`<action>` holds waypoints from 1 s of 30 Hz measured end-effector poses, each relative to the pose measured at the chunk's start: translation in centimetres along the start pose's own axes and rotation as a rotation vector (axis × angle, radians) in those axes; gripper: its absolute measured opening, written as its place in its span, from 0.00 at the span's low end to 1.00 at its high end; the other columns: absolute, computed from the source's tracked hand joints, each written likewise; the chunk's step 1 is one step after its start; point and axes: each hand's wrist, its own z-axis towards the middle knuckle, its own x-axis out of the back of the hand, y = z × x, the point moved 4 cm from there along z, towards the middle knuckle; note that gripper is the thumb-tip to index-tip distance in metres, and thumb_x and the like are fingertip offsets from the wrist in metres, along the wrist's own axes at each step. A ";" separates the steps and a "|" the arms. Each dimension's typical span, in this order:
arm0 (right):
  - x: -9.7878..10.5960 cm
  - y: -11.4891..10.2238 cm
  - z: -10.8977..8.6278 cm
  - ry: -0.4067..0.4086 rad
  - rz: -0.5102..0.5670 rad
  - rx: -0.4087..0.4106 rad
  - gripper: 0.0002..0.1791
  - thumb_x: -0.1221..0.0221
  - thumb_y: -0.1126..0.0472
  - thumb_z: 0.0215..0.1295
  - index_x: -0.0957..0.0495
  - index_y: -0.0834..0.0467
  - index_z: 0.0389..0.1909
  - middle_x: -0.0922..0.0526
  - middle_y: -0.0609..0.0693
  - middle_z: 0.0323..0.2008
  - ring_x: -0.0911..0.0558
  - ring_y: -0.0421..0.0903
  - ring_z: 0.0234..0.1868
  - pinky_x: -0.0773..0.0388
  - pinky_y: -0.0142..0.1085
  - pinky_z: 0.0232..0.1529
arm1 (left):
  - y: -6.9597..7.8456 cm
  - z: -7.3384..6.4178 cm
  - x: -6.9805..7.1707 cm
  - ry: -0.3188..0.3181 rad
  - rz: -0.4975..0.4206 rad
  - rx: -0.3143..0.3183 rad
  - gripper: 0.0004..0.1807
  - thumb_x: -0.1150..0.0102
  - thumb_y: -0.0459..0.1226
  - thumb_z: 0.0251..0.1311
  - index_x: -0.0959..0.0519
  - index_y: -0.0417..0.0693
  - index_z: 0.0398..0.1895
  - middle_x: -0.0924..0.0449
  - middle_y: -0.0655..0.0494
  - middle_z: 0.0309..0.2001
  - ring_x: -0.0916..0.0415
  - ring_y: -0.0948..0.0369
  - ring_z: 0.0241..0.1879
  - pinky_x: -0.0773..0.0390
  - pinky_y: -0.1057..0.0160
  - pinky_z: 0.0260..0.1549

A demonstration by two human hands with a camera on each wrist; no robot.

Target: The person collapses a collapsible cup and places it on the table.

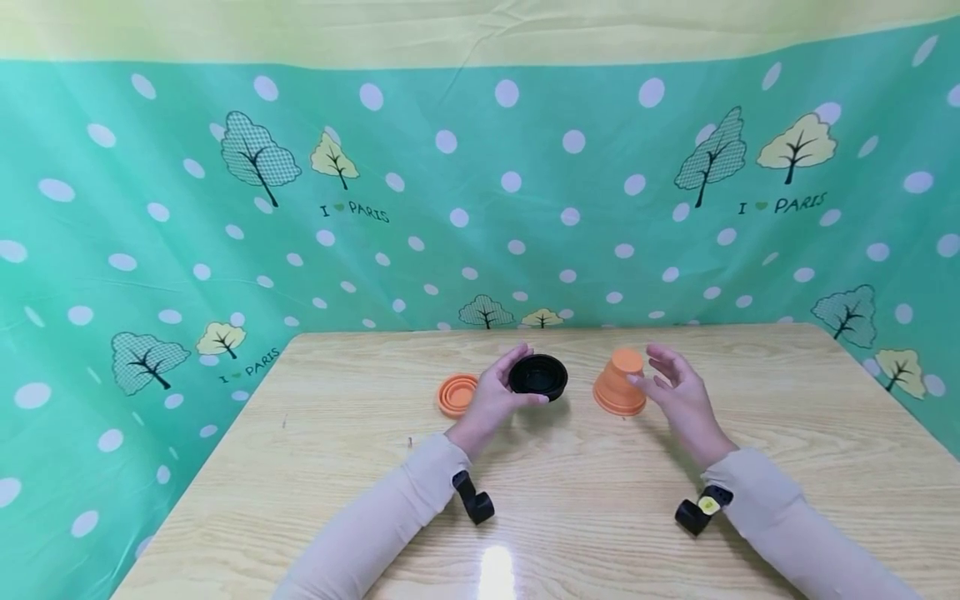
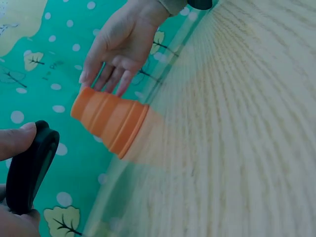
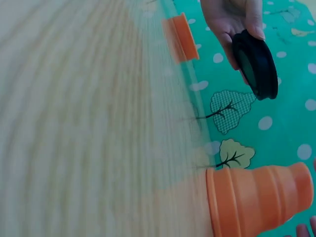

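My left hand (image 1: 489, 400) holds a black collapsible cup (image 1: 538, 377), folded flat, by its edge above the table. In the right wrist view the thumb lies on one side of this black cup (image 3: 256, 64) and fingers on the other. An orange collapsible cup (image 1: 618, 388), pulled out to full height, stands upside down on the table to the right. Beside it is my right hand (image 1: 684, 404), fingers loosely spread, not gripping it. In the left wrist view its fingertips are close to the narrow end of the orange cup (image 2: 109, 118); contact is unclear.
Another orange cup (image 1: 456, 395), folded into rings, lies on the table just left of my left hand. The wooden table (image 1: 360, 492) ends at a green dotted cloth (image 1: 420, 192) behind. Each wrist carries a small black camera (image 1: 474, 500).
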 end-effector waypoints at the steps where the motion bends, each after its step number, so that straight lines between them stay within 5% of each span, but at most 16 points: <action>1: 0.1 0.2 0.1 -0.011 0.002 -0.018 0.43 0.37 0.58 0.61 0.50 0.66 0.70 0.47 0.63 0.70 0.46 0.58 0.70 0.50 0.51 0.70 | -0.1 0.0 -0.1 0.003 -0.005 0.003 0.47 0.32 0.21 0.41 0.38 0.47 0.69 0.34 0.55 0.66 0.38 0.58 0.66 0.38 0.63 0.63; 14: -0.1 1.9 0.3 -0.141 0.034 -0.187 0.43 0.39 0.63 0.62 0.54 0.67 0.71 0.48 0.64 0.70 0.46 0.58 0.69 0.49 0.49 0.70 | -2.2 0.8 -0.1 0.085 0.003 0.104 0.45 0.31 0.21 0.40 0.35 0.44 0.67 0.34 0.50 0.66 0.40 0.56 0.66 0.44 0.57 0.67; 22: 0.0 2.5 0.5 -0.159 0.034 -0.197 0.43 0.40 0.64 0.62 0.54 0.68 0.71 0.46 0.66 0.68 0.43 0.57 0.67 0.33 0.16 0.48 | -3.1 1.1 0.0 0.105 0.000 0.150 0.44 0.30 0.21 0.40 0.34 0.45 0.66 0.32 0.52 0.64 0.39 0.54 0.66 0.45 0.55 0.67; 30: -0.1 2.7 0.4 -0.138 0.036 -0.209 0.43 0.40 0.62 0.63 0.54 0.67 0.71 0.46 0.65 0.69 0.44 0.57 0.68 0.34 0.17 0.51 | -3.8 1.5 -0.1 0.093 0.041 0.135 0.45 0.32 0.19 0.38 0.35 0.44 0.66 0.32 0.50 0.64 0.39 0.54 0.65 0.43 0.56 0.66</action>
